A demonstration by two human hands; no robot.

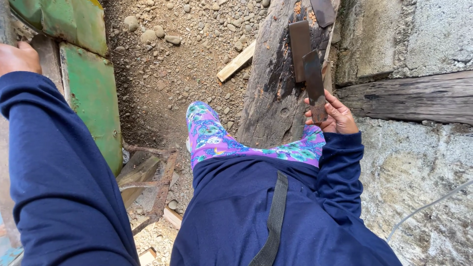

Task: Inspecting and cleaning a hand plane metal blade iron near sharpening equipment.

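My right hand (332,114) grips a dark, rusty flat metal blade (313,79) by its lower end, holding it over a weathered wooden log (273,93). Two more dark flat metal pieces (298,47) lie on the log just above the blade. My left hand (17,56), at the upper left, is curled against the edge of a green painted metal object (91,93). I wear a navy long-sleeved top and floral purple trousers (212,138).
Gravel and stones (167,59) cover the ground, with a pale wooden stick (237,61) lying on them. A rusty metal frame (162,187) and wood scraps lie below the green object. Rough concrete blocks (414,162) and a dark wooden beam (409,98) stand to the right.
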